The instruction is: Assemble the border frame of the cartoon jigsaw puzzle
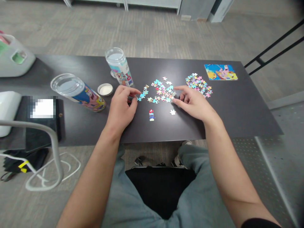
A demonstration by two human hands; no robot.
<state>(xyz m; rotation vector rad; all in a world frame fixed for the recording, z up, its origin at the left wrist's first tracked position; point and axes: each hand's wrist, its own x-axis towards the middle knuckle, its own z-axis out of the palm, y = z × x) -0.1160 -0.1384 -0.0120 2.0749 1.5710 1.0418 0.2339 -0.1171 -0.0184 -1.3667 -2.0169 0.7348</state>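
Observation:
A loose pile of small colourful puzzle pieces (161, 90) lies in the middle of the dark table (237, 117). My left hand (122, 107) rests at the pile's left edge, its fingertips pinched at a blue piece (140, 97). My right hand (193, 103) lies at the pile's right edge, index finger stretched toward the pieces and touching them. A short joined strip of pieces (151, 115) and a single white piece (173, 111) lie nearer me, between my hands.
A second heap of pieces (199, 84) and a cartoon picture card (220, 72) lie at the right rear. Two clear printed tubes (120, 66) (78, 91), one on its side, and a white lid (105, 89) stand left. A white device and chair arm are at far left.

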